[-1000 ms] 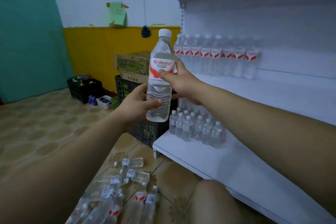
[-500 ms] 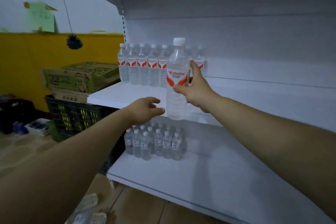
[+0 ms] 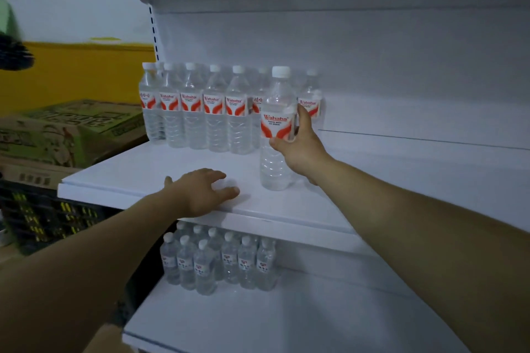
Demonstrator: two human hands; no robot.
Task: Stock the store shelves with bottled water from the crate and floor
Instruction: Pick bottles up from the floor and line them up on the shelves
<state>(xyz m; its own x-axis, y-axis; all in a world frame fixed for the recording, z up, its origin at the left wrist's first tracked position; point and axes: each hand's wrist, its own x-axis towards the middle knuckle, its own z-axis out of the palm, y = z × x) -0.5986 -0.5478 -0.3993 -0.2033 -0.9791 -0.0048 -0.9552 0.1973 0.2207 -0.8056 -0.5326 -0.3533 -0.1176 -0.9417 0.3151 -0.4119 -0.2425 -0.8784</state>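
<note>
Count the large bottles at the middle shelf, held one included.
8 visible: a row of five at the left of the middle shelf, one set back behind its right end, one farther right, and the held bottle in the right hand. More may hide behind.

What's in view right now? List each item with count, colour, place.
held bottle: one, clear, white cap, red-white label; upright at the middle shelf, in front of the row's right end.
row bottles: about seven visible, same look; back left of the middle shelf.
small bottles: roughly ten, clear, white caps; lower shelf, left.
middle shelf: one, white.
lower shelf: one, white.
cardboard box: one, green print; left of the shelves.
black crate: one, black; under the box.
left hand: rests on the middle shelf's front edge.
right hand: grips the held bottle at its label.
</note>
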